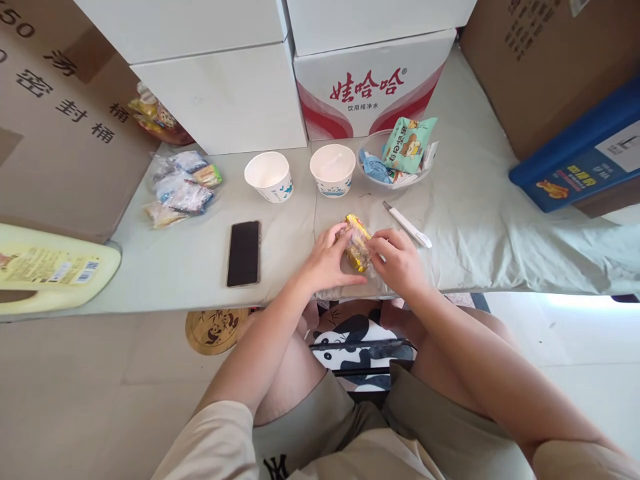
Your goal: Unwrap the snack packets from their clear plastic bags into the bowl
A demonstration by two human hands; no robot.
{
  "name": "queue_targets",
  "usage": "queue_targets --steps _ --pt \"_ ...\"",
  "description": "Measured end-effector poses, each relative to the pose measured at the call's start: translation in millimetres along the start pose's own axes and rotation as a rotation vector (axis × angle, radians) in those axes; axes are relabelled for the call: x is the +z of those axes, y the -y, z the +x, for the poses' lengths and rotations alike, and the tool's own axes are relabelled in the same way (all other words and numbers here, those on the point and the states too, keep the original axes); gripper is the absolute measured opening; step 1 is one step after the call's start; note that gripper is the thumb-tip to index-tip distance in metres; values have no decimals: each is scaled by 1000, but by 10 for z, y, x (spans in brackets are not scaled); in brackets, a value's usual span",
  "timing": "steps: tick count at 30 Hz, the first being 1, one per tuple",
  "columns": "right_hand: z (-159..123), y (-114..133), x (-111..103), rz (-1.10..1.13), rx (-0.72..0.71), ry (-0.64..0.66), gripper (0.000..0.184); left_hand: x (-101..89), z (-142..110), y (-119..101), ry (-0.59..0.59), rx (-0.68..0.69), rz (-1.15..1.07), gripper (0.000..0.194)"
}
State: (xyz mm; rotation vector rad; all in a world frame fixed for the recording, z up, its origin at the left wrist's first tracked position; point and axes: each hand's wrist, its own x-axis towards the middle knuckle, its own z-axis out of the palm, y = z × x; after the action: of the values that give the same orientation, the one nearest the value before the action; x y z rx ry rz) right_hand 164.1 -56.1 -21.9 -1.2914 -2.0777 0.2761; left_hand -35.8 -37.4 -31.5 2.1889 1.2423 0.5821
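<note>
A small yellow snack packet (357,241) in clear wrapping sits near the front edge of the cloth-covered table (200,267). My left hand (327,259) grips its left side with curled fingers. My right hand (397,257) pinches its right side. Both hands rest on the table with the packet between them. A white pen-shaped tool (407,225) lies just beyond my right hand. Two white paper cups (269,175) (333,169) stand farther back. A clear bowl (373,143) holds a green snack packet (407,143) and other wrapped items.
A black phone (244,253) lies left of my hands. A pile of wrapped snacks (183,188) sits at the back left. White boxes (230,93), a red-printed carton (370,87), brown cartons (55,113) and a blue box (585,160) ring the table. A yellow jug (50,267) lies at the left.
</note>
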Motion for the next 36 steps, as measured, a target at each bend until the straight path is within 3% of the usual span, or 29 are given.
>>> queue_targets --steps 4,6,9,12,15,19,22,25,26,27,31,33,36 --pt "35 61 50 115 -43 101 23 82 76 -54 -51 25 16 82" --pt "56 69 40 263 9 122 21 93 117 -69 -68 47 13 71" --pt "88 35 -45 511 109 181 33 86 156 -85 -98 90 -14 51" --pt "95 -23 -142 619 129 283 39 83 172 -97 -129 135 -52 38" --pt "66 -45 -177 548 43 285 42 102 188 -105 -162 145 -79 32" --pt "28 -32 -183 371 -54 173 34 143 226 -111 -253 125 -135 18" --pt "33 -98 -225 155 75 13 24 159 249 -107 -290 45 -202 16" --pt "49 -261 -268 -120 236 -83 28 159 264 -75 -312 -59 -270 10" --pt "54 -322 -273 -199 286 -73 31 157 269 -58 -318 -92 -285 4" --pt "58 -379 -272 -265 330 -43 35 157 274 -40 -323 -125 -298 9" --pt "101 -486 -259 -400 439 168 37 178 294 13 -330 -255 -317 46" --pt "144 -464 -281 -402 524 244 34 193 299 12 -361 -300 -266 49" --pt "201 -385 -346 -285 671 251 30 183 304 -12 -406 -341 -161 49"
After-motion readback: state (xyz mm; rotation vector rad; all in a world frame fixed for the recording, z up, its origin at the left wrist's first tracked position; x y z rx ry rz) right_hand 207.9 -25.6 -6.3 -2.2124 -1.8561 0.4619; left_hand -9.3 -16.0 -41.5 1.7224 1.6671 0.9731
